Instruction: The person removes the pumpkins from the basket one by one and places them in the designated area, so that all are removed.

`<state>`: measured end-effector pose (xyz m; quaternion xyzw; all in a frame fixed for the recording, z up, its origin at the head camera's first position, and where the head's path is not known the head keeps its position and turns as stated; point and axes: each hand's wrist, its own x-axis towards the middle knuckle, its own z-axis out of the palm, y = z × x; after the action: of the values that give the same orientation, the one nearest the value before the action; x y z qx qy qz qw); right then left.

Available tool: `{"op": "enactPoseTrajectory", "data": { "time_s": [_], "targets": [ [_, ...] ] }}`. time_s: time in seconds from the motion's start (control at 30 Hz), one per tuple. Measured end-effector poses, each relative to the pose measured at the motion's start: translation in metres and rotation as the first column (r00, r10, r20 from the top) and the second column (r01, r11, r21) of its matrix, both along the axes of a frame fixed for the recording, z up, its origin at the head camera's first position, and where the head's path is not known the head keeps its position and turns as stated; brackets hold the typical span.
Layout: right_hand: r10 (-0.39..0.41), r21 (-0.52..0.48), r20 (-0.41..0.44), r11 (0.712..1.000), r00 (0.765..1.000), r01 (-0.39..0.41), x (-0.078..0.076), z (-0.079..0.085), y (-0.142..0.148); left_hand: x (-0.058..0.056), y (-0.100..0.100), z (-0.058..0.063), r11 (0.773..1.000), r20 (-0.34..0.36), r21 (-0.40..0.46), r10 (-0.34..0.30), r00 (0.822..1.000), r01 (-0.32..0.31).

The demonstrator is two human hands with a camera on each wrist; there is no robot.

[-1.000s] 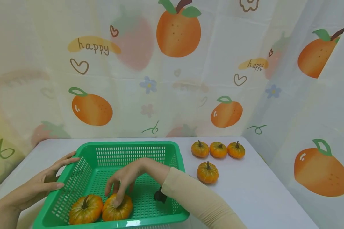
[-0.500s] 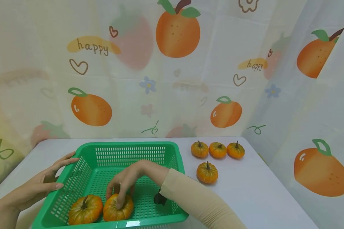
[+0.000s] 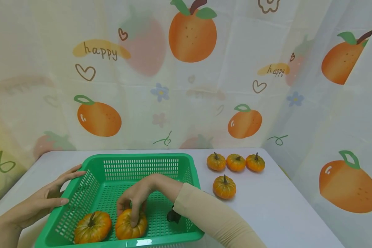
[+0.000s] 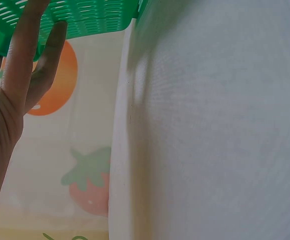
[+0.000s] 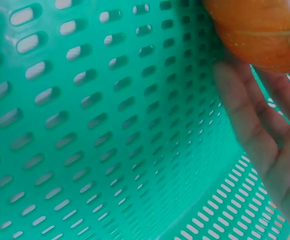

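A green plastic basket [image 3: 145, 156] with slotted walls stands on the white table. In it, near the front wall, my right hand [image 3: 139, 193] grips an orange pumpkin [image 3: 124, 228], thumb on top and fingers on the far side. The right wrist view shows fingertips close under that pumpkin [image 5: 264, 37]. Another orange pumpkin [image 3: 93, 229] sits to its left in the front left corner, a small gap between them. My left hand [image 3: 44, 199] rests against the basket's left rim with fingers extended; in the left wrist view its fingers [image 4: 47, 60] touch the green wall.
Right of the basket, a single pumpkin [image 3: 224, 187] lies in front of a row of three more, the middle pumpkin [image 3: 236, 163] among them. A small black object [image 3: 173, 215] shows at my right wrist. A printed curtain [image 3: 192, 86] hangs behind the table.
The pumpkin under my right hand has shifted slightly right, away from the other one, and the thumb now lies further over it. My left hand and the basket stay put.
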<state>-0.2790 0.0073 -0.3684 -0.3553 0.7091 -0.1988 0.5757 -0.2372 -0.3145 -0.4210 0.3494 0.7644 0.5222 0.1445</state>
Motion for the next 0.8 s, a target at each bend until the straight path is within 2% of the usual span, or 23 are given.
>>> {"op": "enactPoseTrajectory", "data": {
  "time_s": [0.43,0.8],
  "targets": [
    [-0.009,0.014,0.054,1.000,0.999,0.008,0.0005,0.0002,0.0030,-0.0018,0.0003,-0.0037,1.000,-0.014,-0.016,0.017,1.000,-0.017],
    [-0.024,-0.002,0.030,1.000,0.999,0.024,-0.0030,0.0085,0.0062,-0.0005,0.0003,-0.0002,1.000,-0.017,-0.005,0.004,1.000,-0.004]
  ]
}}
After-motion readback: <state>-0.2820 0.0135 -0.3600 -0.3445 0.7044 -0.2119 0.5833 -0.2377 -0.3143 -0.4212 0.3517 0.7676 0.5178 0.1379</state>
